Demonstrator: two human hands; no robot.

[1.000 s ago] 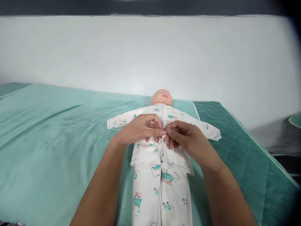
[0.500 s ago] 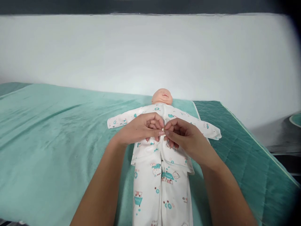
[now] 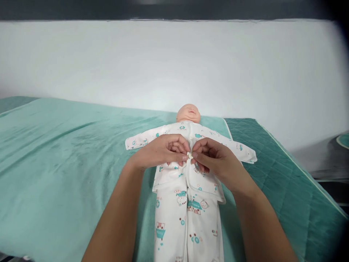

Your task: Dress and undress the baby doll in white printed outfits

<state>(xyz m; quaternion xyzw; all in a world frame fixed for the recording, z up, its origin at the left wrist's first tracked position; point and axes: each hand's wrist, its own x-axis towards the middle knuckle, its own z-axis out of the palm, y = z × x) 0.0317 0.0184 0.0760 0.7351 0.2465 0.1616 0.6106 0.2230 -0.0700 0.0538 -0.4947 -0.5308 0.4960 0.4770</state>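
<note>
A baby doll (image 3: 188, 112) lies on its back, dressed in a white printed jacket (image 3: 170, 179) and matching trousers (image 3: 171, 214). Its sleeves stretch out to both sides. Over the chest, my left hand (image 3: 166, 150) pinches one side of the jacket's front opening between thumb and fingers. My right hand (image 3: 214, 154) pinches the other side, its fingertips almost meeting the left ones. A small pale button (image 3: 190, 155) shows between the two thumbs. Another button (image 3: 191, 137) sits higher on the front. The lower front edges of the jacket hang slightly apart.
Under the doll is a light green plush cover (image 3: 68, 174) with soft wrinkles. A darker green quilted mat (image 3: 286, 182) with a pale edge lies at the right. Behind the bed rises a white wall (image 3: 163, 65). A round green-topped object (image 3: 343, 139) stands at the far right.
Both hands stay at the front opening, but the fingertips have drawn slightly apart, and more of the pale button shows between them. The view has shifted a little.
</note>
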